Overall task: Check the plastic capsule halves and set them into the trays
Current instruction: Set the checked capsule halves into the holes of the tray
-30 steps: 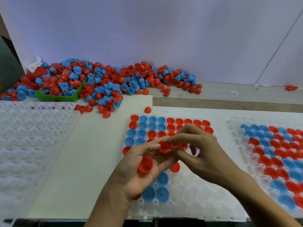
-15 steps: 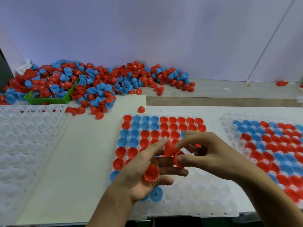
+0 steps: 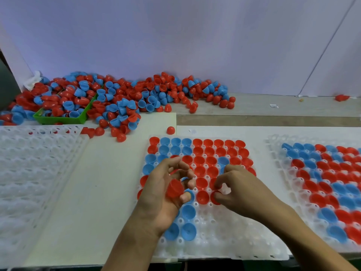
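Observation:
A clear dimpled tray [image 3: 230, 237] lies in front of me, its far rows filled with red and blue capsule halves. My left hand [image 3: 162, 194] hovers over the tray's left side and holds a red capsule half [image 3: 174, 189] between palm and fingers; another red piece shows under its fingertips. My right hand [image 3: 240, 190] rests on the tray, fingertips pinching a red capsule half [image 3: 214, 198] down at a pocket in the partly filled row. A big loose pile of red and blue halves [image 3: 125, 100] lies at the back left.
A green bin [image 3: 60, 119] sits buried in the pile. A stack of clear trays without capsules [image 3: 35, 173] lies at the left. Another tray [image 3: 283, 153] holding red and blue halves lies at the right. One stray red half [image 3: 170, 130] sits behind the middle tray.
My right hand has gone down from the left hand to the tray with a red half. The left hand has turned, still holding its red half.

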